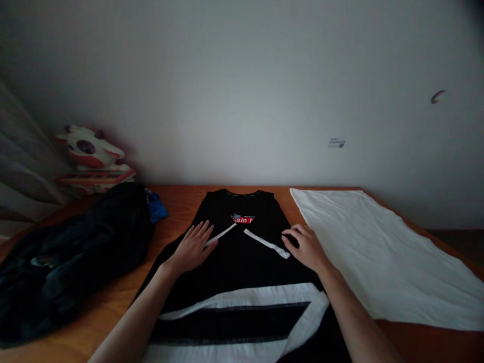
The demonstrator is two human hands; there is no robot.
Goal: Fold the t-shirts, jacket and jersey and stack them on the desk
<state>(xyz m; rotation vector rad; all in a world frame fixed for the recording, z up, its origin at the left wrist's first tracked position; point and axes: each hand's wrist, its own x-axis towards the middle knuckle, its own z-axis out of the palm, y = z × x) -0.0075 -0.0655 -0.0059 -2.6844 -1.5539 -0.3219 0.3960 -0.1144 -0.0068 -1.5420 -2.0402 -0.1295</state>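
A black shirt (242, 262) with white bands and a small red print lies flat on the wooden table (181, 201), its sleeves folded in over the chest. My left hand (194, 247) rests flat on the left folded sleeve, fingers spread, next to its white cuff. My right hand (304, 247) lies on the right folded sleeve, fingers curled at the edge of the white cuff (268, 244); I cannot tell whether it pinches the cloth.
A white cloth (381, 257) lies spread to the right of the shirt. A heap of dark clothing (71, 252) with a blue piece fills the left side. A red-and-white toy (93, 159) stands at the back left by the wall.
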